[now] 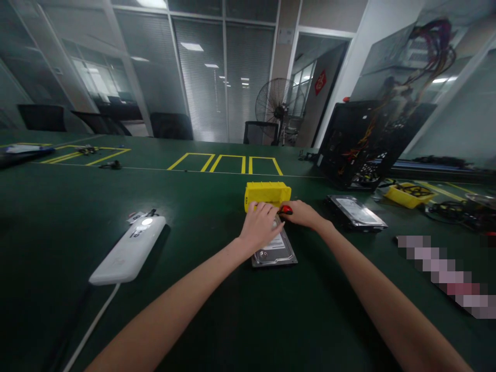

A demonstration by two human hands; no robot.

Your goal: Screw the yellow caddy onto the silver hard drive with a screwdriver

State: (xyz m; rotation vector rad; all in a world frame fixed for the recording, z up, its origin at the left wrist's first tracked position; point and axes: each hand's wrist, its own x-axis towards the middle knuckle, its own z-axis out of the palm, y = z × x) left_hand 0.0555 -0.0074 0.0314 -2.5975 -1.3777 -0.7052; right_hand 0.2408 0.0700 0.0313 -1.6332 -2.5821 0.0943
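A silver hard drive lies flat on the green table in front of me. My left hand rests palm down on the drive's far half, fingers spread flat. Just right of it, my right hand is closed around a small tool with a red handle, its tip pointing at the drive's far edge. A yellow plastic bin stands right behind both hands.
A second hard drive lies to the right. An open black computer case with cables stands at the back right, beside a yellow tray. A white power strip with a cord lies left. Yellow marked boxes sit farther back.
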